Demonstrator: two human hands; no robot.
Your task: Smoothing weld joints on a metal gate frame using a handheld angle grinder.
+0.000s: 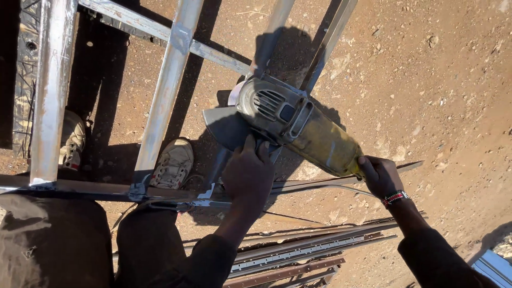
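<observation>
A large yellow and grey angle grinder (298, 128) lies tilted over a welded steel frame (165, 90) of square tubes. My left hand (248, 173) grips the grinder near its head, by the dark disc guard (224, 128). My right hand (380, 176), with a beaded wristband, holds the rear end of the yellow body. The grinder's head sits against one slanted tube (266, 42) of the frame.
Reddish dirt ground (426, 80) spreads to the right. My two shoes (172, 164) stand under the frame. A bundle of long steel strips and bars (298, 250) lies on the ground near my arms. A blue sheet corner (493, 264) shows at the bottom right.
</observation>
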